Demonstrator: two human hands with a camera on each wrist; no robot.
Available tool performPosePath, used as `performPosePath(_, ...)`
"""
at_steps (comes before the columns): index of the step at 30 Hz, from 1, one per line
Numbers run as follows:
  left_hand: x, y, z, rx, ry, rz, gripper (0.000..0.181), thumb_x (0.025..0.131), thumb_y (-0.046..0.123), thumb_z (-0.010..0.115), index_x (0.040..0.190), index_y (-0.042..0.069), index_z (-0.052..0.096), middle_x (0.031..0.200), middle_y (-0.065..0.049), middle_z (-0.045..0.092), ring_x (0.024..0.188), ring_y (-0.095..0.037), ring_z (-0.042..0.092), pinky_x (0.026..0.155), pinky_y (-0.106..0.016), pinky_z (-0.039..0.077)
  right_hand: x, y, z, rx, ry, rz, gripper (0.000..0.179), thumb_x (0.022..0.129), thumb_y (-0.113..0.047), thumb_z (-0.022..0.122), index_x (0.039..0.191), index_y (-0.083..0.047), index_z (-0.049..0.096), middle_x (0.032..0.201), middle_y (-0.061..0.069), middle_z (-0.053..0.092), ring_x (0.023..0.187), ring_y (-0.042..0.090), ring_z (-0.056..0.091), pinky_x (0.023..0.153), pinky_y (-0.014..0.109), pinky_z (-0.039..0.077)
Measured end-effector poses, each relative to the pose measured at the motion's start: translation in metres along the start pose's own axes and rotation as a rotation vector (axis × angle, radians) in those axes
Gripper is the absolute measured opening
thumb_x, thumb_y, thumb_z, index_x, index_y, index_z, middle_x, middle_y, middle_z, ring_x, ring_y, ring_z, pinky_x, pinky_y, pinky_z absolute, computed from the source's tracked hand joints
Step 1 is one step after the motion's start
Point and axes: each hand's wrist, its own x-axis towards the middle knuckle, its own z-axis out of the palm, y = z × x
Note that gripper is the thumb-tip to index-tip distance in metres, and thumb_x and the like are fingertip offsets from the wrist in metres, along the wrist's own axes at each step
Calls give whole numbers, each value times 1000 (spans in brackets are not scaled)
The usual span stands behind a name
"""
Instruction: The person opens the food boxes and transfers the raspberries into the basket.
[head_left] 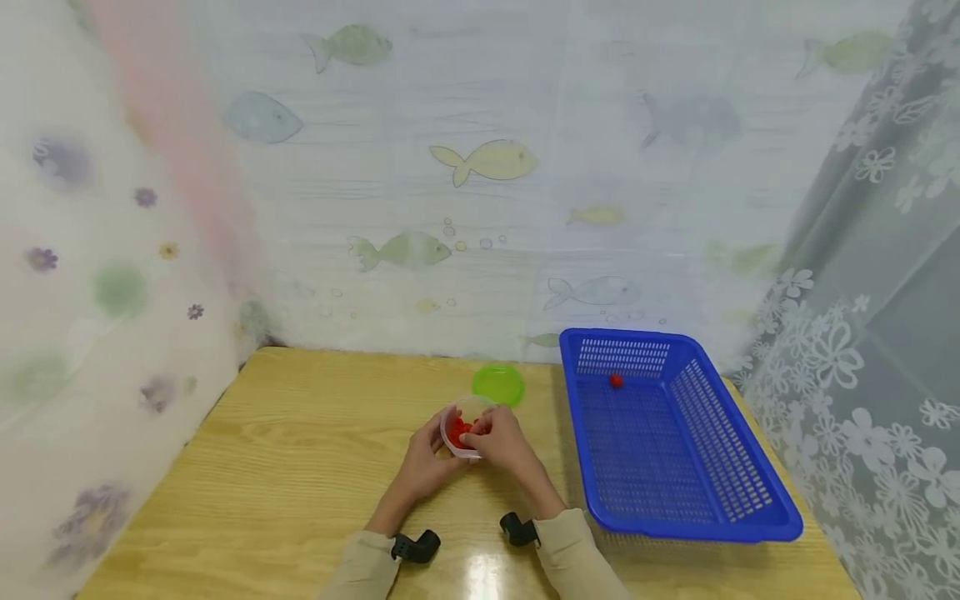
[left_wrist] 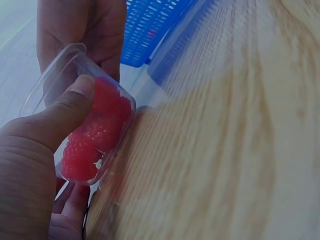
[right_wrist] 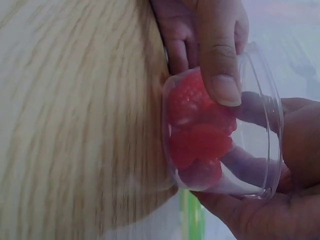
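Two bare hands at one clear cup, head view. Left hand [head_left: 424,465]: fingers curled round the side of the clear cup [head_left: 463,406]. Right hand [head_left: 506,442]: fingers bent, reaching over the rim toward the red berries [head_left: 458,428] inside. Green lid [head_left: 498,385]: just behind the cup, on the wood surface [head_left: 322,433]. Blue basket [head_left: 645,458]: to the right, well apart from the cup, with one loose berry [head_left: 616,381] near its far end. Hazard, judged: a push from the right hand against the wall could tilt the cup and send berries rolling across the surface.

Left wrist view. One left thumb [left_wrist: 70,107] laid along the clear wall, other fingers beneath; the hold is clamped on the cup. Several berries crowded toward its base. Hazard: the wall looks thin, so too hard a squeeze could bow it and loosen the grip; too slack a hold could let the cup turn.

Right wrist view. Right hand's fingers seen through the plastic, past the rim, close to the berries. Blurred here; whether they pinch a berry or merely touch the heap, one cannot tell. Hazard: a berry held only by its edge could catch on the rim and drop, or a neighbour could be dragged out with it.
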Motion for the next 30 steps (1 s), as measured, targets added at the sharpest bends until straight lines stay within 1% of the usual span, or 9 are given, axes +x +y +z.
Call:
performPosePath(7,1,0,-1,24,-14,9,88,81,6,86,155,3,39,152,-21,49,143,-34,46,116,-39,40,0,-1,-11,-11,-87,-3,18,83,-10,84,75,2,73,94,11,64,86,20,55,67,25,51)
performPosePath(12,0,-1,2,40,-31,23,90,81,14,88,156,6,39,152,-18,49,143,-34,45,116,-38,40,-1,-3,-20,-33,-152,32,13,78,-4,84,84,4,75,92,11,66,82,19,54,65,25,50)
performPosePath(14,0,-2,2,36,-35,23,91,80,14,89,156,6,39,152,-18,50,143,-34,45,116,-38,40,-2,-4,-20,-25,-152,38,13,78,-2,83,85,5,75,94,13,67,84,22,57,66,29,54)
performPosePath(17,1,-3,2,16,-29,22,90,80,11,89,155,5,41,152,-18,50,143,-33,45,116,-40,39,-4,-2,-18,-14,-123,35,12,81,-6,82,87,3,77,108,17,70,101,32,63,81,39,60)
performPosePath(19,1,-3,2,0,-20,21,89,79,9,88,154,4,41,151,-19,50,143,-33,46,116,-42,39,-4,1,-15,8,-95,25,12,83,-8,82,89,2,77,119,20,69,112,38,63,89,45,60)
performPosePath(21,1,-3,1,-9,-11,21,88,79,7,88,154,4,42,151,-20,50,142,-33,46,116,-43,38,-5,2,-13,23,-69,13,13,85,-11,82,91,0,78,123,20,68,117,38,62,94,46,59)
performPosePath(24,2,-4,1,-11,-3,18,89,79,7,88,155,5,41,152,-19,49,143,-33,46,116,-45,38,-4,4,-11,58,-50,-14,14,86,-11,81,93,0,77,112,16,70,100,30,66,83,38,61)
performPosePath(27,3,-4,1,-8,1,11,90,79,8,88,155,6,41,152,-18,49,144,-32,44,116,-45,37,-4,6,-11,77,-45,-31,14,88,-12,80,95,0,75,98,9,69,84,19,62,72,28,57)
performPosePath(30,3,-3,2,-11,4,16,89,79,8,88,155,5,41,152,-18,49,144,-32,44,116,-46,38,-4,8,-11,90,-35,-36,14,90,-12,79,97,0,75,97,8,69,84,18,61,73,29,57)
